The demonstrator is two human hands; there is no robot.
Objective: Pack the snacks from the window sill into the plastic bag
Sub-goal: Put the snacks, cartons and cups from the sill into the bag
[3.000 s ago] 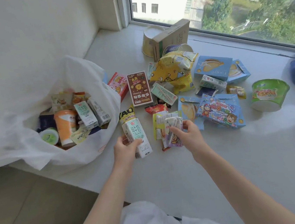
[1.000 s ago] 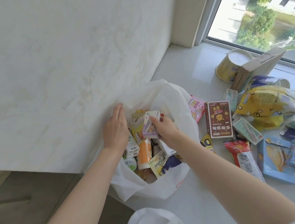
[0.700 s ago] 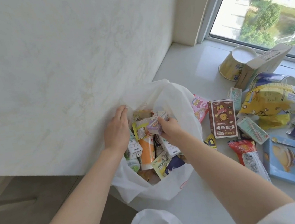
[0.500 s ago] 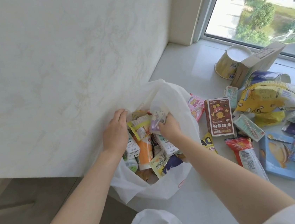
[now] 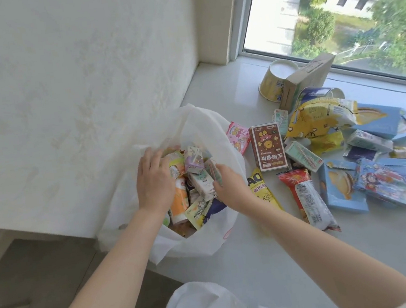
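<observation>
The white plastic bag [image 5: 197, 243] stands open at the left end of the window sill [image 5: 273, 267], stuffed with small cartons and packets. A purple carton [image 5: 194, 160] lies on top of the pile inside it. My left hand [image 5: 153, 184] rests flat on the snacks at the bag's left side, fingers straight. My right hand [image 5: 228, 185] is over the bag's right side with its fingertips against a thin packet [image 5: 215, 171] standing in the bag. Loose snacks lie on the sill to the right: a brown box [image 5: 268, 147], a yellow packet [image 5: 263, 190] and a red packet [image 5: 305, 197].
Further right lie blue boxes [image 5: 342, 188], a cartoon bag [image 5: 392, 183] and a big yellow bag [image 5: 319, 117]. A yellow cup [image 5: 275, 84] and a cardboard box [image 5: 307, 81] sit by the window. The wall rises close on the left; the sill's front edge drops to the floor.
Both hands carried snacks from the sill into the bag. The purple carton has left my right hand and lies on the pile; that hand has drawn back slightly.
</observation>
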